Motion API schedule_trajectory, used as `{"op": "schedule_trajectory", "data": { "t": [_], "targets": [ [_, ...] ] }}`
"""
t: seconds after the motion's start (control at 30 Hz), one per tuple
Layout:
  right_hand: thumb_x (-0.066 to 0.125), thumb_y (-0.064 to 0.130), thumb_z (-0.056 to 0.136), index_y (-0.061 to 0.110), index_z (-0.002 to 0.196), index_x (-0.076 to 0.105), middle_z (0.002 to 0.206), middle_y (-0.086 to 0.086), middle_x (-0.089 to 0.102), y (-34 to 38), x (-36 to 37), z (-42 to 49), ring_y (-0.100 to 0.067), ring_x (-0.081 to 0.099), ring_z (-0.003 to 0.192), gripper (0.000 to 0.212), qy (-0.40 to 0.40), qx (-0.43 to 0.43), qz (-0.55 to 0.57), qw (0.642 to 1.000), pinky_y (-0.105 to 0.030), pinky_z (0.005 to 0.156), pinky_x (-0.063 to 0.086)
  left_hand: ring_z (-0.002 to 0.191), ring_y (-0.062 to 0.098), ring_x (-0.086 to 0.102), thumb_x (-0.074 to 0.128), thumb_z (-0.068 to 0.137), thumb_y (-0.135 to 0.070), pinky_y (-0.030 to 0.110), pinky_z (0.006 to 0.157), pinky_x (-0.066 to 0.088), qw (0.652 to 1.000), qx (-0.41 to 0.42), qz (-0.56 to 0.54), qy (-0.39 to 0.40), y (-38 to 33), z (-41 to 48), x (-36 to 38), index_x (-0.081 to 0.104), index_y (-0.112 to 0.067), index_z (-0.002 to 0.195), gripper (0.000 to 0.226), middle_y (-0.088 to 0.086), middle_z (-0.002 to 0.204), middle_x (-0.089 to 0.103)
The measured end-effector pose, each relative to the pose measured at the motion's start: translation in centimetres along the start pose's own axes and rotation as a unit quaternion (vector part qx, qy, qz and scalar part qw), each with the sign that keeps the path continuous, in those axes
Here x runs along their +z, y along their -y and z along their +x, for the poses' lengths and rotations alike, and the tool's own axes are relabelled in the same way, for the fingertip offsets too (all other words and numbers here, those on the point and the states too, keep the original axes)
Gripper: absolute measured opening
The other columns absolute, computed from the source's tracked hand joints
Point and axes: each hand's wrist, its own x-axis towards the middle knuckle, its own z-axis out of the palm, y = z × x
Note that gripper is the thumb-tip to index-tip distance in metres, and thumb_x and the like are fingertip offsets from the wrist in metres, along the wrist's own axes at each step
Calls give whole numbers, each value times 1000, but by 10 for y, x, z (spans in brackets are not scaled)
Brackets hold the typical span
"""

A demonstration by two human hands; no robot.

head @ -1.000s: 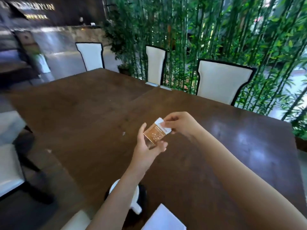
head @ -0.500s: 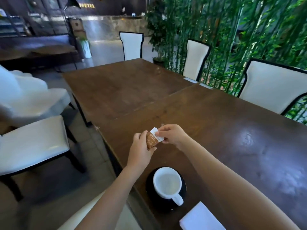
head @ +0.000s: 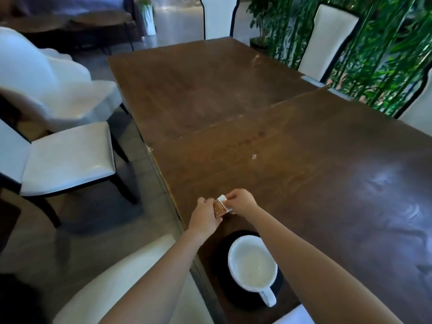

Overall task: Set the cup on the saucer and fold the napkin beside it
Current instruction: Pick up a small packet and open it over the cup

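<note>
The white cup (head: 253, 267) sits on the black saucer (head: 225, 242) at the table (head: 304, 160) edge. Beyond the cup, both hands pinch a small brown-and-white packet (head: 221, 207): left hand (head: 203, 218) on its brown end, right hand (head: 240, 203) on its white end. Its print is too blurred to read. Nearer than the cup, the white napkin (head: 295, 317) is cut off by the frame's bottom edge.

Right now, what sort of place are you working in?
Probably a restaurant or hotel cafe: long dark wooden tables pushed end to end, matching white upholstered chairs around them, and a bamboo screen along one side.
</note>
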Motion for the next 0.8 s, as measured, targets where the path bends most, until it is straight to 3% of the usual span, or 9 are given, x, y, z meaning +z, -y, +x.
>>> {"op": "schedule_trajectory", "data": {
  "t": [0.13, 0.23, 0.33, 0.47, 0.8],
  "targets": [
    [59, 17, 85, -1, 103, 66, 107, -16, 69, -19, 4, 10, -25, 64, 92, 26, 21, -28, -43, 998, -37, 79, 52, 100, 28, 59, 70, 81, -21, 35, 94, 45, 1000, -9, 15, 4, 6, 7, 15, 50, -12, 121, 45, 5, 121, 37],
    [55, 20, 90, 10, 118, 60, 117, -8, 64, -24, -2, 15, -22, 60, 102, 31, 36, -52, -47, 997, -30, 83, 48, 106, 27, 57, 73, 78, -25, 35, 96, 44, 999, -14, 29, 15, 7, 11, 15, 41, -11, 133, 66, 6, 127, 33],
    [53, 17, 89, 12, 121, 58, 116, -8, 64, -29, -10, 19, -23, 60, 103, 32, 39, -60, -53, 996, -31, 85, 51, 110, 24, 53, 76, 76, -26, 36, 96, 48, 999, -23, 23, 20, 12, 11, 13, 33, -12, 141, 79, 6, 131, 32],
    [62, 13, 84, 13, 119, 57, 111, -7, 64, -33, -12, 19, -18, 59, 98, 36, 80, -91, -92, 988, -28, 84, 49, 106, 22, 55, 76, 76, -21, 36, 90, 53, 1000, -20, 10, 5, 17, 8, 16, 34, -11, 140, 77, 5, 128, 34],
    [64, 14, 84, 15, 126, 54, 121, -8, 58, -31, -9, 19, -17, 58, 104, 43, 91, -148, -117, 978, -30, 91, 51, 97, 20, 57, 73, 79, -18, 37, 81, 58, 999, -14, -5, -35, 14, 7, 25, 46, -13, 130, 57, 5, 118, 39]
  ]
}}
